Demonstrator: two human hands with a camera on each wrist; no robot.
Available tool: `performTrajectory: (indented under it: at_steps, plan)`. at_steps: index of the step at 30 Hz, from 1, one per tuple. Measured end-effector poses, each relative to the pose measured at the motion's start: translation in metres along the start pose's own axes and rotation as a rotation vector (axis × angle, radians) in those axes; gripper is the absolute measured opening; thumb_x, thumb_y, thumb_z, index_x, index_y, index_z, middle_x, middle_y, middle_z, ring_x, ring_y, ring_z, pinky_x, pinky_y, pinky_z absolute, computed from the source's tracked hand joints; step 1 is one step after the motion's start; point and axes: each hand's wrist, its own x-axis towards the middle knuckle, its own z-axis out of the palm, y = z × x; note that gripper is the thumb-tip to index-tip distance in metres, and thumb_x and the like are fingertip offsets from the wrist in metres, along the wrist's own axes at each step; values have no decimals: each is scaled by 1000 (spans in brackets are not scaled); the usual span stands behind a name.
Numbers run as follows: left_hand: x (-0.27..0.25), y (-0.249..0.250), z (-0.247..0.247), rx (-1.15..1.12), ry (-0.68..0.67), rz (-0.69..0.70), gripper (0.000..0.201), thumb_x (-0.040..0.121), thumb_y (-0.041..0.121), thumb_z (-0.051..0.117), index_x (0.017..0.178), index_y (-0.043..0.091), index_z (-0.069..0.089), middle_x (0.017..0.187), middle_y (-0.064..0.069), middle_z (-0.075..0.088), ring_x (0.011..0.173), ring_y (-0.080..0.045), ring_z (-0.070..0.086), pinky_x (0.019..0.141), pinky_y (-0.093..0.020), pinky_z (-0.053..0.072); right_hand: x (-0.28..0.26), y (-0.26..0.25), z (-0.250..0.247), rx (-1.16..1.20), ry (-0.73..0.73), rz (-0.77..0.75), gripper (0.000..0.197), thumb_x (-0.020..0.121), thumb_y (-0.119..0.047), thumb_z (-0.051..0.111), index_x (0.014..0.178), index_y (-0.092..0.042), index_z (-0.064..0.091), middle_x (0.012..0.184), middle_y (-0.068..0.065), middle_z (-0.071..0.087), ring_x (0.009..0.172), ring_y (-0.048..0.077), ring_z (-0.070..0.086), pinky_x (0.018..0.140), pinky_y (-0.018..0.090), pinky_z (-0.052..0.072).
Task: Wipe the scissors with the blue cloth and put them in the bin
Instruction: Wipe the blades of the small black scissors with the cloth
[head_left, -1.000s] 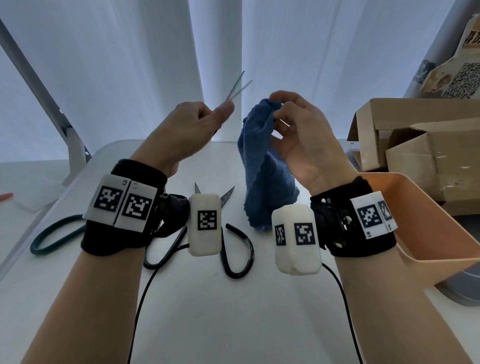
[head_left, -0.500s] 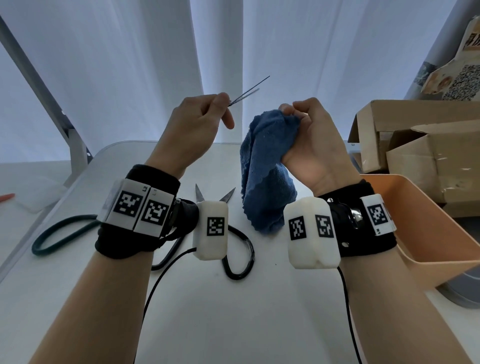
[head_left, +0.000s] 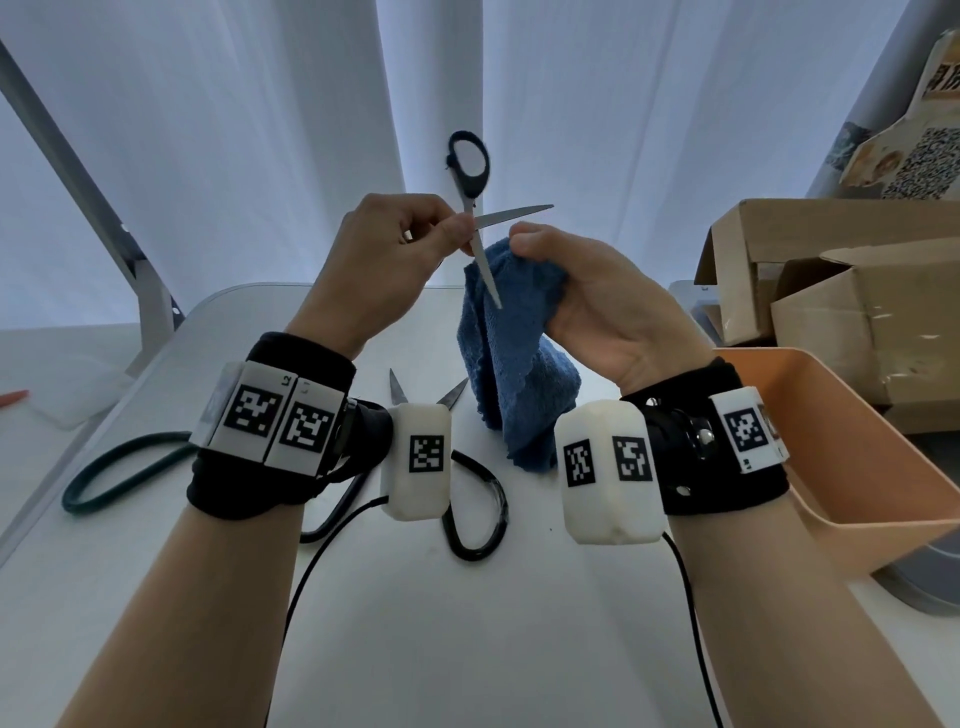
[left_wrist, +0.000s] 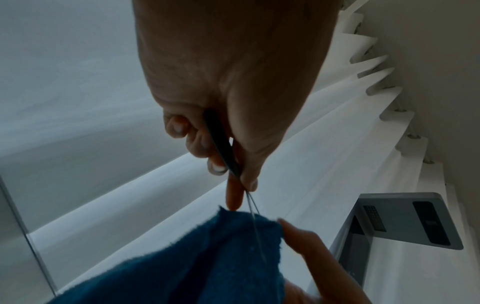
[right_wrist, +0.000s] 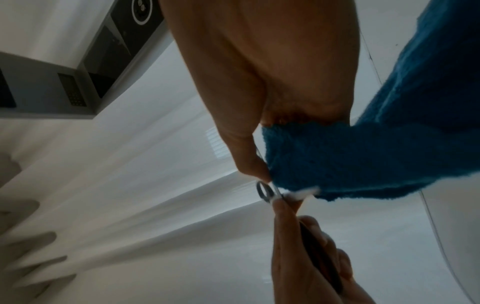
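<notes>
Head view: L hand pinches open scissors at pivot; R hand clutches blue cloth just beside scissors, blade on cloth.

White pleated curtains cover the rear of the scene from edge to edge; daylight passes through them, diffuse and bluish. A grey metal strut slants across the curtains on the left. A white table with rounded corners stands before them. Brown cardboard boxes are stacked on the right, flaps open. In the wrist views, a grey ceiling-mounted unit with dark panels sits above the curtain heading.
</notes>
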Motion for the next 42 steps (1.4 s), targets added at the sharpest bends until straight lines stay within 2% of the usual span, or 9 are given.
performTrajectory:
  at_steps: [4, 8, 12, 15, 20, 24, 30, 35, 42]
  plan:
    - [2, -1, 4, -32, 20, 3, 21, 97, 34, 61, 91, 20, 75, 60, 11, 48, 59, -5, 37, 61, -20, 33, 1, 6, 6, -95, -6, 14, 17, 92, -6, 63, 109, -5, 62, 96, 11, 63, 89, 22, 60, 80, 32, 53]
    - [2, -2, 6, -107, 23, -10, 14, 96, 27, 63, 91, 19, 73, 77, -4, 60, 67, -8, 46, 65, -19, 42, 0, 7, 9, -94, 30, 57, 15, 91, -20, 65, 101, -9, 67, 98, 11, 59, 91, 24, 54, 78, 35, 47]
    - [4, -4, 3, -161, 40, -55, 14, 97, 25, 62, 96, 17, 74, 80, 6, 63, 67, -3, 48, 67, -16, 41, 1, 3, 6, 91, 72, 69, 24, 94, -19, 49, 96, -8, 70, 83, 5, 59, 67, 17, 52, 57, 24, 47]
    - [4, -4, 0, -212, 22, -81, 15, 98, 21, 61, 99, 13, 74, 80, 5, 68, 64, 1, 49, 64, -13, 40, 1, 1, 3, 216, 47, 63, 34, 96, -13, 34, 101, -3, 66, 71, 3, 67, 55, 14, 60, 54, 24, 53]
    - [2, -1, -2, -224, 18, -92, 15, 97, 20, 63, 100, 9, 72, 72, 13, 71, 60, 4, 51, 60, -9, 40, 0, 6, 2, 79, 3, -11, 14, 98, -6, 55, 106, -6, 65, 110, 15, 66, 98, 28, 60, 84, 33, 58]
    - [1, 1, -4, -216, 11, -97, 13, 96, 20, 63, 98, 11, 72, 72, 13, 72, 62, 3, 53, 60, -8, 41, -1, 6, 0, 64, -16, -25, 24, 96, -5, 58, 119, -5, 57, 119, 18, 61, 102, 28, 61, 90, 33, 56]
    - [0, 3, -1, -226, 5, -98, 13, 93, 18, 68, 97, 7, 73, 80, 1, 76, 65, 0, 59, 58, -10, 42, 0, 10, 3, -97, 55, -82, 8, 91, -8, 67, 98, -7, 64, 95, 12, 67, 76, 18, 65, 71, 26, 57]
    - [0, 5, 2, -187, 23, -101, 13, 92, 21, 70, 95, 9, 74, 72, 1, 71, 55, 0, 51, 55, -11, 41, -3, 13, 12, -291, 120, -140, 18, 89, -15, 72, 102, -3, 69, 85, 7, 68, 64, 9, 64, 56, 19, 50]
    - [0, 6, 0, -157, 0, -88, 9, 93, 22, 68, 90, 15, 73, 76, 7, 60, 55, 1, 53, 62, -11, 45, -2, 14, 14, -341, 72, -147, 12, 95, -13, 65, 102, -3, 66, 85, 6, 67, 68, 9, 63, 59, 18, 49]
